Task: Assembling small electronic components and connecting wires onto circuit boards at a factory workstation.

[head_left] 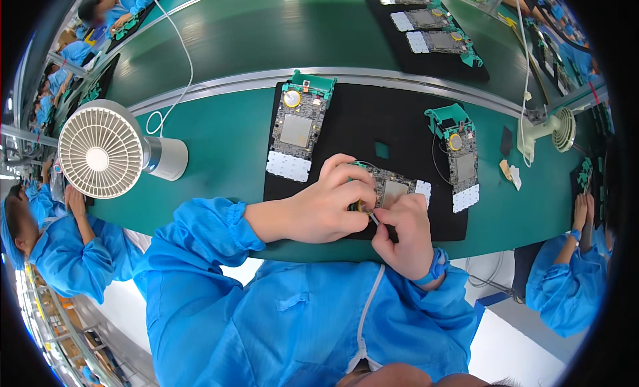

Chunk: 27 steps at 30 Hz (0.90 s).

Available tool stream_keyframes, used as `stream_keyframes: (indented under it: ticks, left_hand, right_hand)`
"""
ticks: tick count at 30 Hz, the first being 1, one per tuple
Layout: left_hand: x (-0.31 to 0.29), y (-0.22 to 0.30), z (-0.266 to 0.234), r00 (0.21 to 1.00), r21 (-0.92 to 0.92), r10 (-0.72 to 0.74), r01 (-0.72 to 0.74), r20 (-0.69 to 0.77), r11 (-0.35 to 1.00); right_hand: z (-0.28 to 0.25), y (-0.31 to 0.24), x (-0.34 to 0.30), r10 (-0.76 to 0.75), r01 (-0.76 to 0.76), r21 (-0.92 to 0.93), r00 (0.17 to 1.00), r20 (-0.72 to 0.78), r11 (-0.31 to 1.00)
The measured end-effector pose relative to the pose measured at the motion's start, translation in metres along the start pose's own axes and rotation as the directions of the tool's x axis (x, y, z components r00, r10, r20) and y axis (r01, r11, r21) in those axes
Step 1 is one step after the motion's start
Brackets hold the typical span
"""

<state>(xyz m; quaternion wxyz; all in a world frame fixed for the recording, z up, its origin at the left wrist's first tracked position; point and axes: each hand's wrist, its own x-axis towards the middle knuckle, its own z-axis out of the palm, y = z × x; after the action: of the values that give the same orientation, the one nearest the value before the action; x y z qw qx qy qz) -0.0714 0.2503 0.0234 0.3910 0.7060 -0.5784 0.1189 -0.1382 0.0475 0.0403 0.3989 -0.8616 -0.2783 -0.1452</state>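
A circuit board (394,190) with a silvery square chip cover and a white end piece lies low over the black mat, in front of me. My left hand (326,204) is closed around its left end, hiding most of the green plastic there. From the right, my right hand (407,235) pinches a thin, pale strip or wire (374,218) at the board's near edge. What that slim piece is, the fingers hide. Farther left lies another circuit board (299,124) with a green plastic holder and a round yellow-rimmed part. A similar circuit board (462,160) rests to the right, its green holder angled off the end.
The black mat (346,114) carries a small green square (381,150). A white fan (100,150) stands left, a smaller fan (562,129) right, near paper scraps (511,174). Beyond the metal rail (399,76), several boards lie on another mat (459,64). Co-workers sit on both sides.
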Motion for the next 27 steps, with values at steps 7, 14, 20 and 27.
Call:
stream_keyframes:
  ticks: [7,14,20,27]
  left_hand:
    - [-0.001,0.002,-0.001,1.000,0.000,-0.030,0.030,-0.003,1.000]
    - [0.002,0.002,0.000,1.000,-0.010,-0.027,0.027,-0.009,1.000]
    - [0.004,0.001,0.001,0.999,-0.033,-0.031,0.031,0.010,0.999]
    - [0.010,0.005,-0.008,0.997,-0.015,-0.073,0.073,0.024,0.997]
  right_hand:
    - [0.003,0.007,0.003,0.024,-0.029,0.128,0.999,0.041,0.991]
    - [-0.001,0.010,0.001,0.029,-0.036,0.165,0.999,0.046,0.986]
    - [-0.001,0.008,0.002,-0.017,0.013,0.095,0.999,0.049,0.995]
    - [-0.008,0.017,-0.008,0.013,0.031,0.299,0.989,-0.145,0.954]
